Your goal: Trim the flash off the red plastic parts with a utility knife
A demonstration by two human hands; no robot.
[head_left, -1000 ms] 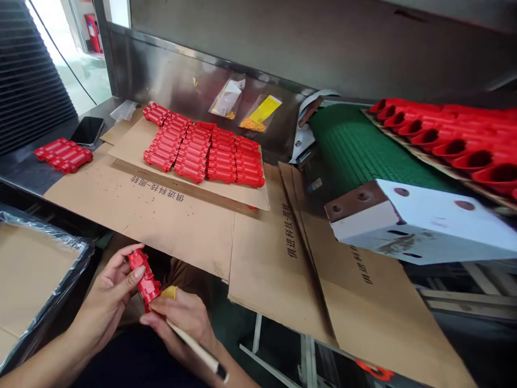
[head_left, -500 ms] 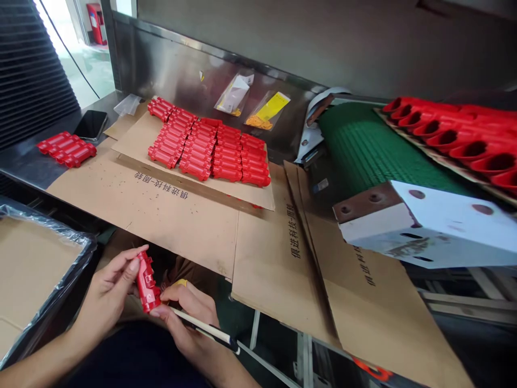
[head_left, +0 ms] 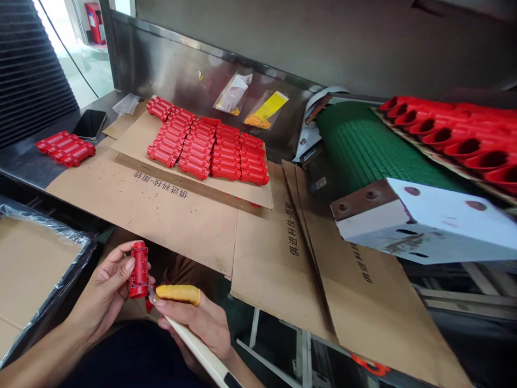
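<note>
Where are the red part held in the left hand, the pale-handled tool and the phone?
Held red part point(head_left: 139, 274): head view, middle of its camera-facing side.
Pale-handled tool point(head_left: 197, 347): head view, on its handle.
Phone point(head_left: 89, 124): head view, on its dark screen.

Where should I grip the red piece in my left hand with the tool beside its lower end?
Probably hold the red piece by its upper half, from the left, pinched across its width. It is long, slim and roughly upright, and the tool in the right hand points in from the lower right.
</note>
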